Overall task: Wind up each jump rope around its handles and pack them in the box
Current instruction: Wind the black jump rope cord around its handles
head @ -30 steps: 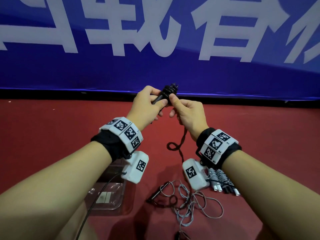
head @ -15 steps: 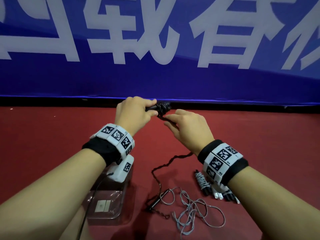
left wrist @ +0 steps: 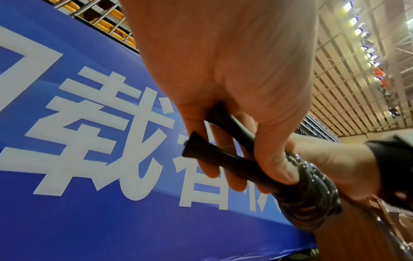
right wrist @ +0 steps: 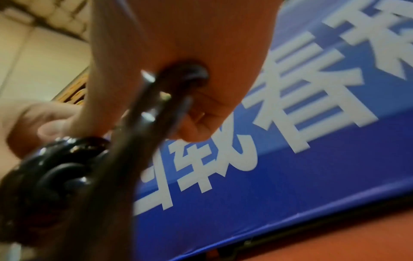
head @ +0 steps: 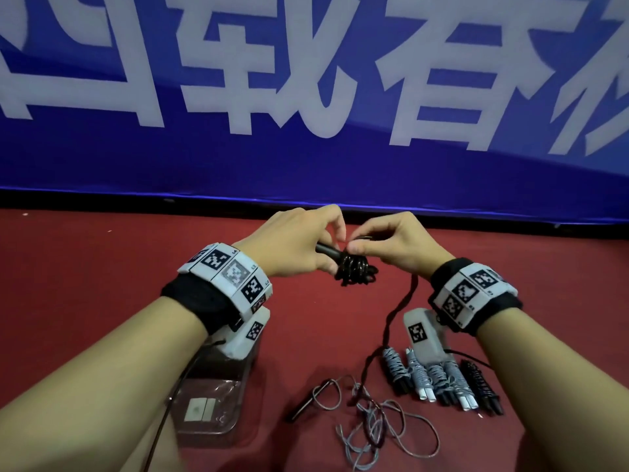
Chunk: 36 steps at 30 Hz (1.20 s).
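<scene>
Your left hand (head: 296,243) curls round the two black handles (left wrist: 223,159) and squeezes them side by side, so they stay together like one stick while the rope goes round them. Your right hand (head: 391,243) pinches the black rope (head: 400,308) between thumb and fingers, close to the fat bundle of loops (head: 355,270) at the right end of the handles. You hold it that close so each new loop sits tight on the others. The loose tail of the rope hangs down from your right hand to the red floor (head: 102,267), where it can feed up freely.

On the floor, near you on the right, the wound ropes (head: 439,379) lie in a row, ready for packing. A loose grey rope (head: 374,424) lies in a tangle in the middle, not yet wound. The clear box (head: 211,413) sits on the left, under your left wrist, close by for packing. I cannot tell if any rope is in it.

Half a second ago your hands were a bit farther out and the bundle looked smaller. Now it is thicker, and the tail runs down closer to the row of wound ropes.
</scene>
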Each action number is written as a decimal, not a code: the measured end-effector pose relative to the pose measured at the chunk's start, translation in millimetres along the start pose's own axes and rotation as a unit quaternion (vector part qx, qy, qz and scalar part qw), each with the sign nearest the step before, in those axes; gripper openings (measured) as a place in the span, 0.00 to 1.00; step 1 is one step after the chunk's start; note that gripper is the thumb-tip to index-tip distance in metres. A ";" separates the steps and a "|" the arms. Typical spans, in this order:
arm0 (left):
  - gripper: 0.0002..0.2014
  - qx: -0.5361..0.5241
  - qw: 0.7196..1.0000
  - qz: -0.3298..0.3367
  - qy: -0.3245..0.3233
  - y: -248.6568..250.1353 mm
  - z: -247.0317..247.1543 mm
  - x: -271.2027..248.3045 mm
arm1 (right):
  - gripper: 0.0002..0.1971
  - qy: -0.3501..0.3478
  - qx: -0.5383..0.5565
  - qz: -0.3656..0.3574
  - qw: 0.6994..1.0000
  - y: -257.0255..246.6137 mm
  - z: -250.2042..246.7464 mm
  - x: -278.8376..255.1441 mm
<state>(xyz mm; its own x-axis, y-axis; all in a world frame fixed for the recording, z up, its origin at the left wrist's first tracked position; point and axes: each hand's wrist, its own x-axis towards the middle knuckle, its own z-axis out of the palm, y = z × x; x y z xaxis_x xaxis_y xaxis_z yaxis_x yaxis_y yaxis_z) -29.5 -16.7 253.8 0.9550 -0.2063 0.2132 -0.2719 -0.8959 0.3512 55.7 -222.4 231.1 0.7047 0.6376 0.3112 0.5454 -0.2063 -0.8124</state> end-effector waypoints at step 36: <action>0.16 -0.376 0.906 -0.023 0.191 16.0 23.8 15.0 | 0.14 0.226 0.306 0.158 0.911 -27.3 35.1 6.1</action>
<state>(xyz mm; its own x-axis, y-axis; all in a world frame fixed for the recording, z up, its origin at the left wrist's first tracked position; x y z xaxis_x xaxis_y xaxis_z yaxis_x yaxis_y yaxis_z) -16.7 -43.5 240.9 0.8955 0.1045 0.4326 -0.3743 -0.3492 0.8591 29.2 -186.7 237.9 0.9731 0.2184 0.0737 0.0259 0.2140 -0.9765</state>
